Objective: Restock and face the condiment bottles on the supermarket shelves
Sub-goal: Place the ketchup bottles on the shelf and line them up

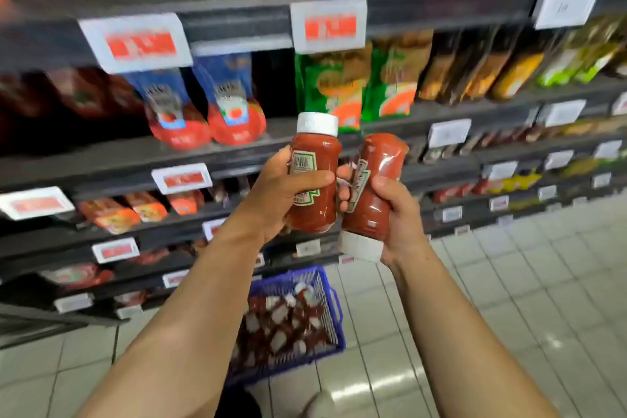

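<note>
My left hand (271, 200) grips a red ketchup bottle (317, 159) with its white cap up and its barcode label facing me. My right hand (397, 214) grips a second ketchup bottle (375, 193) turned upside down, white cap (361, 246) at the bottom. The two bottles are held side by side in front of the dark shelves (237, 153), almost touching. Below my arms, a blue basket (330, 302) on the floor holds several more ketchup bottles.
Blue-and-red ketchup bottles (207, 105) and green packets (356, 85) stand on the shelf behind my hands. Red and white price tags (181, 178) line the shelf edges. Lower shelves carry more sauces. Pale tiled floor (509, 299) stretches to the right.
</note>
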A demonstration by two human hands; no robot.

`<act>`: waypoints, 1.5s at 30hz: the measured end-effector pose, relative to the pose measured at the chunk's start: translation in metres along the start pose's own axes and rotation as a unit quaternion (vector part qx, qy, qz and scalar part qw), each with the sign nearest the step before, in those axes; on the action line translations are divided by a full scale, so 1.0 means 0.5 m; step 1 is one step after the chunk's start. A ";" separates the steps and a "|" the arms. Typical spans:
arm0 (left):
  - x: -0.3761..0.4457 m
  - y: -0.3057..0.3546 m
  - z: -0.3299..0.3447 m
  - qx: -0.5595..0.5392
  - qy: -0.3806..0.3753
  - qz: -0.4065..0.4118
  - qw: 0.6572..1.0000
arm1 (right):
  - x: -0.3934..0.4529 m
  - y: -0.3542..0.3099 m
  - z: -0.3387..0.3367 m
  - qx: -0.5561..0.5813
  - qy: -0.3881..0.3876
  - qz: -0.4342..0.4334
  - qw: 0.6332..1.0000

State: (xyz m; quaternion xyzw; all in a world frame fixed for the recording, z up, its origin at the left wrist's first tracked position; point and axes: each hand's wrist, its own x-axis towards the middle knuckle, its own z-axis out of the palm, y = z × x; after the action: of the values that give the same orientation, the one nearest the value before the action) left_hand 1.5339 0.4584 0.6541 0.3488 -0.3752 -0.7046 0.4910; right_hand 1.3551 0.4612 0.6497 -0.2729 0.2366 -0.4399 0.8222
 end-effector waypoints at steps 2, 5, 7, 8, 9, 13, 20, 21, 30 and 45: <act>-0.008 0.096 0.014 0.018 -0.025 0.068 0.997 | 0.019 -0.058 0.073 -0.015 -0.055 -0.028 0.998; -0.031 0.229 0.024 0.103 0.064 0.154 0.981 | 0.043 -0.125 0.181 -0.058 -0.090 -0.076 0.991; -0.044 0.307 0.019 0.138 0.082 0.201 0.966 | 0.059 -0.161 0.245 -0.135 -0.090 -0.116 0.980; -0.050 0.343 0.017 0.149 0.078 0.221 0.960 | 0.067 -0.178 0.276 -0.188 -0.083 -0.131 0.970; -0.055 0.381 0.012 0.161 0.073 0.242 0.954 | 0.078 -0.196 0.308 -0.250 -0.068 -0.149 0.954; -0.061 0.495 -0.028 0.177 0.089 0.293 0.935 | 0.144 -0.255 0.423 -0.485 0.007 -0.219 0.847; -0.049 0.555 -0.126 0.175 0.170 0.245 0.938 | 0.318 -0.279 0.526 -0.817 0.127 -0.110 0.552; -0.047 0.557 -0.133 0.183 0.175 0.244 0.936 | 0.342 -0.272 0.534 -0.851 0.107 -0.080 0.508; 0.004 0.557 -0.107 0.206 0.258 0.272 0.904 | 0.495 -0.212 0.555 -0.853 -0.065 0.054 0.516; 0.162 0.544 0.040 0.231 0.277 0.160 0.919 | 0.339 -0.339 0.364 -0.361 -0.112 -0.192 0.906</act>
State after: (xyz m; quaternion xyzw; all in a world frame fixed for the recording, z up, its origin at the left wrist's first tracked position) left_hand 1.6114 0.3205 0.8907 0.5687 -0.4278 -0.3855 0.5873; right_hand 1.4539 0.2819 0.8701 -0.6385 0.2288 -0.4401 0.5884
